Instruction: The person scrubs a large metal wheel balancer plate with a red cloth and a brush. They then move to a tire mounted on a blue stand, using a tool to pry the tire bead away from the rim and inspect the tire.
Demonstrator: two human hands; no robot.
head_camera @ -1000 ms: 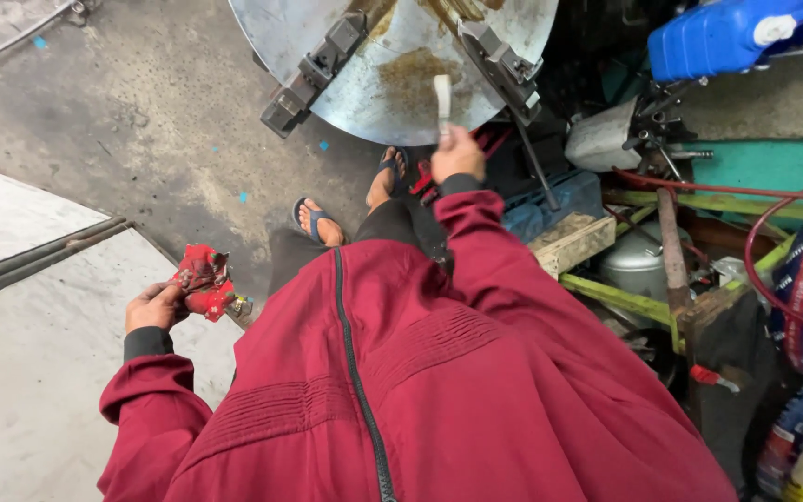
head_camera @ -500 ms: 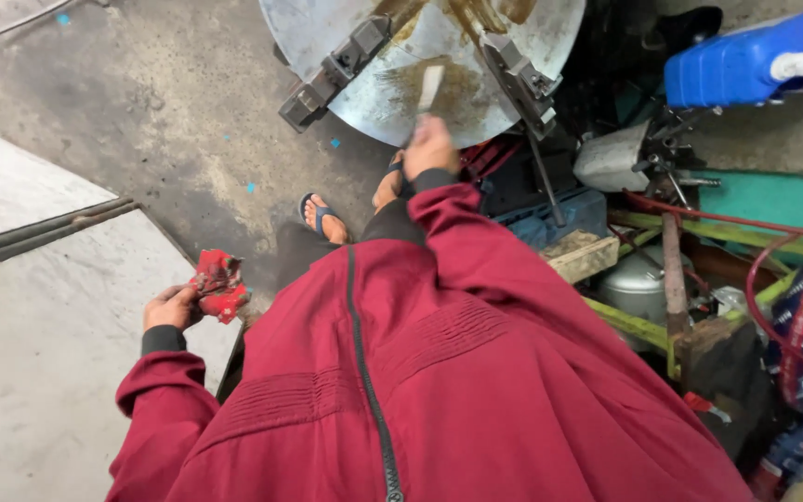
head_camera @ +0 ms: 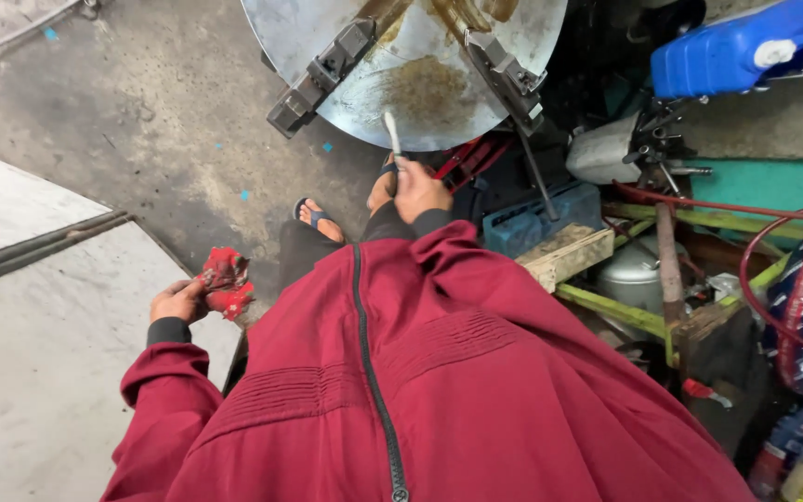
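- Your right hand is clenched round the handle of a small brush; the handle is buried in your fist, and only the pale tip shows, lying against the lower edge of the round metal plate.
- The plate is cut off by the top of the view, so you see only its lower part, with two dark clamp jaws bolted on and a brown, rusty smear between them.
- Your left hand grasps a crumpled red rag, held low beside your hip, well apart from the plate.
- Your red jacket fills the lower view and hides your legs; only one sandalled foot shows clearly on the concrete floor.
- To your right lies a clutter: a blue canister, a red hose, a wooden block; the items at the right edge are too cramped to make out.
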